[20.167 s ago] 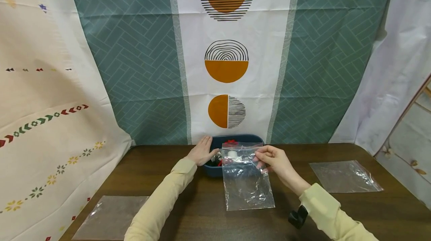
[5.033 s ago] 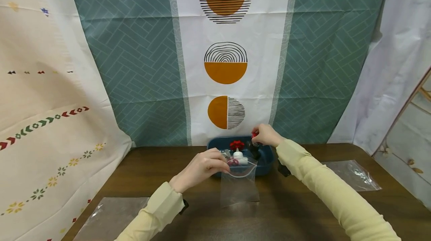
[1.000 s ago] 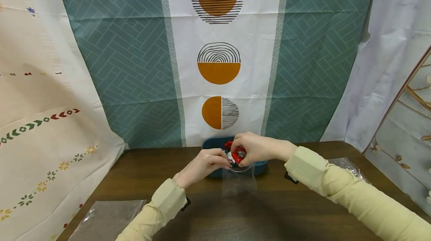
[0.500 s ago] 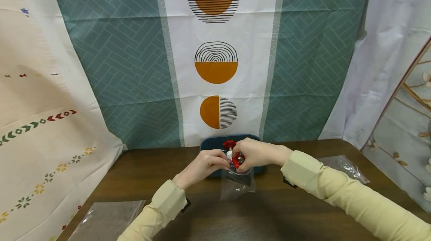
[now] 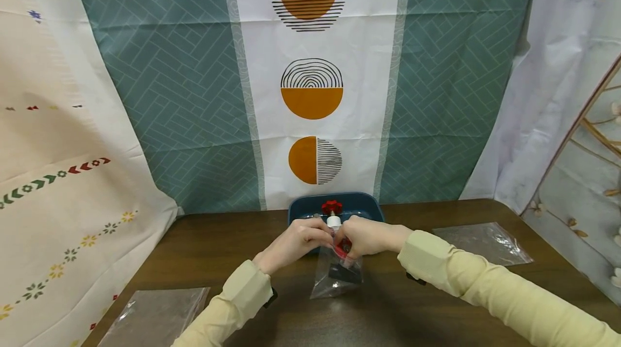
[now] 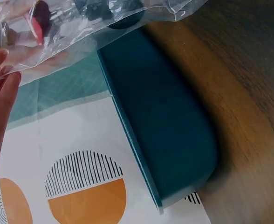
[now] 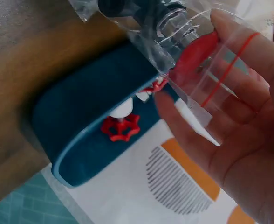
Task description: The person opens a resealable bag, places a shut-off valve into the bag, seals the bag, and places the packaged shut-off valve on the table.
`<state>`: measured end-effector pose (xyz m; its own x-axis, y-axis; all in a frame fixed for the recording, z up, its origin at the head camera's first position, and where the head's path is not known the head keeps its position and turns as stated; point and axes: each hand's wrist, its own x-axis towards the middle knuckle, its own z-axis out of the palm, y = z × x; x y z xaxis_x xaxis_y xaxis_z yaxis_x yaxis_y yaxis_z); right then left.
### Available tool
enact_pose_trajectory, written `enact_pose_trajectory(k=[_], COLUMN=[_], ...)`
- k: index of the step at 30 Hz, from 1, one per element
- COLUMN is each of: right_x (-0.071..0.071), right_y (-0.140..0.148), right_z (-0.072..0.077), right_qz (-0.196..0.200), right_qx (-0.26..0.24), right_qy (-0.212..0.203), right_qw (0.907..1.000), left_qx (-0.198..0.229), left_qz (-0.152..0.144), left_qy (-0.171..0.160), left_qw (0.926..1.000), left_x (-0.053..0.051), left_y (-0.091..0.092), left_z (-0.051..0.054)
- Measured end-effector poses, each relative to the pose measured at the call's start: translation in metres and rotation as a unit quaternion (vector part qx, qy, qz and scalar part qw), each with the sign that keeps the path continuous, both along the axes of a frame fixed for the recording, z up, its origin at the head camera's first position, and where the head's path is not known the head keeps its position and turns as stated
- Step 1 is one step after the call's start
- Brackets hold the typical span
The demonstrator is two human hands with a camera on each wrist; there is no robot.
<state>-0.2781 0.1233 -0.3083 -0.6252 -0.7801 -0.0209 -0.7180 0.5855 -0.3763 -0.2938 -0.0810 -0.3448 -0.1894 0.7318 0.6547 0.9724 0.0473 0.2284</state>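
Note:
A clear zip bag (image 5: 322, 282) hangs over the table in front of the blue bin. With fingertips, my left hand (image 5: 297, 240) pinches the bag at its mouth on the left side. Inside the bag is a valve with a black body (image 5: 345, 273), a metal neck (image 7: 176, 25) and a red handwheel (image 7: 195, 55). My right hand (image 5: 371, 235) is at the bag mouth, its fingers holding the red handwheel; the fingers partly hide the wheel in the head view. In the left wrist view the dark body shows through the plastic (image 6: 85, 28).
The blue bin (image 5: 371, 208) stands against the hanging cloth. A white valve with a red handwheel (image 5: 332, 207) is in it, with other parts partly hidden. Flat clear bags lie on the table at the left (image 5: 155, 314) and at the right (image 5: 485, 242).
My right hand has brought the black valve from the bin to the bag and lowered it inside. The bag now hangs with the black body in it. My left hand has kept its pinch.

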Motion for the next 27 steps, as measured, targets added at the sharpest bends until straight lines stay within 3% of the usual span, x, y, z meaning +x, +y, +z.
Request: enact_pose_trajectory(k=[6,15,27], right_x=[0.000,0.002,-0.002], right_y=[-0.004,-0.007,0.000], right_z=[-0.009,-0.019,-0.017], right_qz=[-0.003,-0.012,0.006], right_qx=[0.010,0.029,0.021], right_qy=[0.000,0.001,-0.009], right_qw=[0.9999,0.9995,0.9997], left_qx=[-0.015,-0.033,-0.030], left_qz=[0.015,0.022,0.018], left_qy=[-0.010,0.002,-0.012], left_qw=[0.9997,0.9992,0.9993], left_x=[0.000,0.000,-0.001], left_y=[0.000,0.001,0.000], left_z=[-0.004,-0.008,-0.009])
